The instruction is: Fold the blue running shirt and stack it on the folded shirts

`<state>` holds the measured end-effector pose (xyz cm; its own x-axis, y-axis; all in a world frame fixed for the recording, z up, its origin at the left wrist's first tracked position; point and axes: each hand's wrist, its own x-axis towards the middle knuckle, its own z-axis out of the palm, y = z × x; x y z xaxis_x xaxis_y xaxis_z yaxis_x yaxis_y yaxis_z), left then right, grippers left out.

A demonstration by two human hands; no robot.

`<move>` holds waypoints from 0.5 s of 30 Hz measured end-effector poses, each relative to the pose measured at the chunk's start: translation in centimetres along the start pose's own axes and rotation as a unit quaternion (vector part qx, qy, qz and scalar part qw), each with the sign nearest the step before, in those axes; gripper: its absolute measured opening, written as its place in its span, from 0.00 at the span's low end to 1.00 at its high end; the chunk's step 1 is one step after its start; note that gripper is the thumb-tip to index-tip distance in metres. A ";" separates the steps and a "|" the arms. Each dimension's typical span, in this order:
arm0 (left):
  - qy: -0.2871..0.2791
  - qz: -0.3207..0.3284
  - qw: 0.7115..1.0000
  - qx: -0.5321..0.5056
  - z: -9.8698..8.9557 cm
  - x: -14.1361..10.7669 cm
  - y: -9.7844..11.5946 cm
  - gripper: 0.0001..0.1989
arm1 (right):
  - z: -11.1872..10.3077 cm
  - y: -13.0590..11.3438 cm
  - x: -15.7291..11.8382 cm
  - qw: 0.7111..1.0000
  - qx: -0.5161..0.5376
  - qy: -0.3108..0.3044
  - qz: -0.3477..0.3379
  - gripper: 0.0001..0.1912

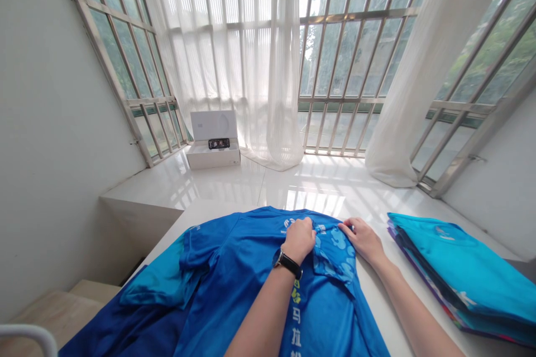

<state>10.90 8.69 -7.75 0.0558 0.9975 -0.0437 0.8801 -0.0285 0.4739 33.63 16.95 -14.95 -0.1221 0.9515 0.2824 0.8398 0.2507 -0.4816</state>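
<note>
A blue T-shirt (247,268) lies spread on the white surface, with white and yellow-green lettering down its front. Its right sleeve (335,254), printed with a lighter blue pattern, is turned inward over the body. My left hand (299,239), with a black-strapped watch (287,263) on the wrist, is closed on the cloth at the inner end of that sleeve; the fingertips are partly hidden. At the shirt's right shoulder edge, my right hand (363,239) pinches the fabric between thumb and fingers.
A stack of folded shirts (464,268), turquoise on top, lies at the right. More blue clothing (129,312) is at the left. An open white box (214,157) with a phone (219,144) stands near the barred window. White curtains (285,95) hang behind.
</note>
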 end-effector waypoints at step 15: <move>0.008 -0.017 0.999 0.031 0.1 0.0 -0.1 0.11 | -0.2 -0.2 -0.1 1.000 -0.004 -0.005 0.003 0.18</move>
<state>10.82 8.74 -7.87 0.0187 0.9989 -0.0438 0.9086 0.0013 0.4177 33.61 16.79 -14.71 -0.1212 0.9548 0.2714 0.8451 0.2427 -0.4763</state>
